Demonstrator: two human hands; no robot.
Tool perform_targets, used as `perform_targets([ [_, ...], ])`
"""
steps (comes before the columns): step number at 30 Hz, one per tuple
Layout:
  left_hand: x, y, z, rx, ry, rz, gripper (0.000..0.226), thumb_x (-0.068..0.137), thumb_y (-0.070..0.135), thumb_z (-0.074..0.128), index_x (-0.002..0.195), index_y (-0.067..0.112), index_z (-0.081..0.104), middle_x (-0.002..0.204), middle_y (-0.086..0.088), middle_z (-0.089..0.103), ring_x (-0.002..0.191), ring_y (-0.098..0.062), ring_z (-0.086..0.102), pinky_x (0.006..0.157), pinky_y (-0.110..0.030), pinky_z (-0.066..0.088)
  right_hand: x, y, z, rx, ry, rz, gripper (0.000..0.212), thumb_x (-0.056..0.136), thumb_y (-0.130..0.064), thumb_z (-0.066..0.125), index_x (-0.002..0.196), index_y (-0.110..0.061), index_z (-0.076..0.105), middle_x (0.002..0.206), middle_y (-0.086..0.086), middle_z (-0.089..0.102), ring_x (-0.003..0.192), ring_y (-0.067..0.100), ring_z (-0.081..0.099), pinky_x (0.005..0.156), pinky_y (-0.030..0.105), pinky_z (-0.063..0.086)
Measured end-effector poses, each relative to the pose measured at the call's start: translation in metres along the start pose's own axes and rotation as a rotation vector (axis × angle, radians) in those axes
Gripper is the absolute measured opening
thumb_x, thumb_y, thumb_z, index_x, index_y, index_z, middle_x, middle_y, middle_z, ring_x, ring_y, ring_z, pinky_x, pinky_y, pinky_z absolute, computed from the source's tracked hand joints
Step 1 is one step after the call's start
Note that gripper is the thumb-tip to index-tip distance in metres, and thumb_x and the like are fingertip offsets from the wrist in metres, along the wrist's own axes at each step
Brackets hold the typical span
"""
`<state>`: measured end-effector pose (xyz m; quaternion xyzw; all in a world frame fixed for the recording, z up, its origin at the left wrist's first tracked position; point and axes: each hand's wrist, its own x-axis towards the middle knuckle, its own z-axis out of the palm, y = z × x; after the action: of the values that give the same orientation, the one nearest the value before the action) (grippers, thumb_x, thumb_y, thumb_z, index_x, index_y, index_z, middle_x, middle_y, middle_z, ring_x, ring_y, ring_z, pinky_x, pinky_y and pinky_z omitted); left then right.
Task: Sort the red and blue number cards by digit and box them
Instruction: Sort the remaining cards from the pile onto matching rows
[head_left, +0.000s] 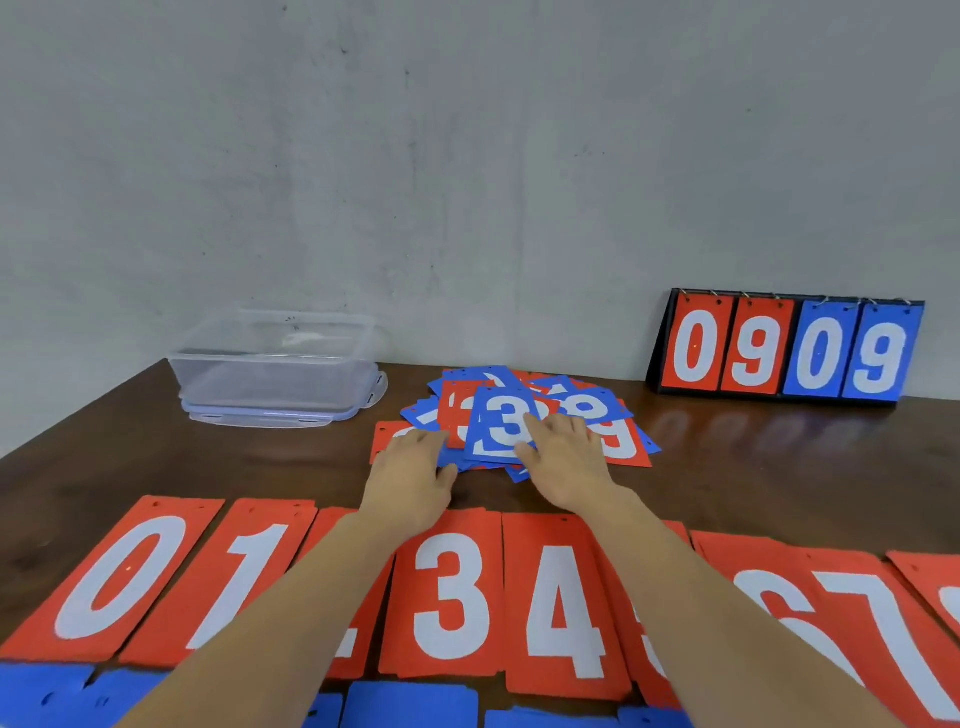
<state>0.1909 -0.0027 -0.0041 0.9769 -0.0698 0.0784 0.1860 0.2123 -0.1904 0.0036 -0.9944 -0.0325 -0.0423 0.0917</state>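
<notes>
A loose pile of red and blue number cards (582, 415) lies in the middle of the dark wooden table (208, 457). On top is a blue card showing 3 (498, 423). My right hand (563, 460) rests on that card's right part with its fingers spread flat. My left hand (413, 475) lies on the pile's left edge, fingers straight. Along the near side, red cards lie in a row: 0 (117, 577), 1 (234, 582), 3 (452, 597), 4 (563, 608), 6 (779, 603), 7 (883, 634). My forearms hide the cards between them.
A clear plastic box (272, 358) stands on its lid at the back left. A flip scoreboard showing 0 9 0 9 (787, 351) stands against the grey wall at the back right. Blue cards (410, 704) lie along the near edge.
</notes>
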Motion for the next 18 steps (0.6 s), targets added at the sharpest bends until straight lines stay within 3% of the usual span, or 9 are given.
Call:
perform_targets([
  [5,0.024,0.018,0.007,0.004,0.035,-0.066,0.038,0.097,0.039,0.046,0.128,0.016,0.054,0.123,-0.005,0.059,0.117,-0.022,0.052,0.096,-0.034,0.040,0.020,-0.005,0.004,0.184,0.057,0.181,0.078,0.091,-0.062,0.042,0.149,-0.013,0.024,0.151,0.011,0.032,0.139,0.031,0.025,0.111,0.044,0.026],
  [7,0.034,0.024,0.014,0.035,0.023,-0.082,0.043,0.097,0.046,0.042,0.132,0.021,0.050,0.126,-0.004,0.055,0.120,-0.023,0.048,0.098,-0.036,0.037,0.026,-0.008,0.006,0.176,0.037,0.215,0.088,0.087,-0.067,0.045,0.151,-0.013,0.018,0.153,0.012,0.027,0.141,0.032,0.022,0.112,0.044,0.024],
  [12,0.039,0.024,0.027,0.220,-0.044,-0.022,0.051,0.101,0.049,0.028,0.149,0.033,0.027,0.146,-0.002,0.032,0.134,-0.024,0.027,0.109,-0.036,0.025,0.033,0.001,0.012,0.121,0.034,0.260,0.075,0.094,-0.052,0.045,0.152,-0.016,0.012,0.153,0.011,0.022,0.139,0.030,0.020,0.112,0.043,0.021],
  [18,0.034,0.021,0.014,0.287,-0.113,0.011,0.050,0.100,0.044,0.034,0.148,0.032,0.032,0.148,-0.003,0.032,0.137,-0.024,0.027,0.112,-0.039,0.022,0.021,0.035,-0.006,0.293,-0.041,0.430,0.091,0.083,-0.047,0.068,0.151,-0.017,0.016,0.152,0.013,0.024,0.140,0.032,0.021,0.112,0.043,0.024],
])
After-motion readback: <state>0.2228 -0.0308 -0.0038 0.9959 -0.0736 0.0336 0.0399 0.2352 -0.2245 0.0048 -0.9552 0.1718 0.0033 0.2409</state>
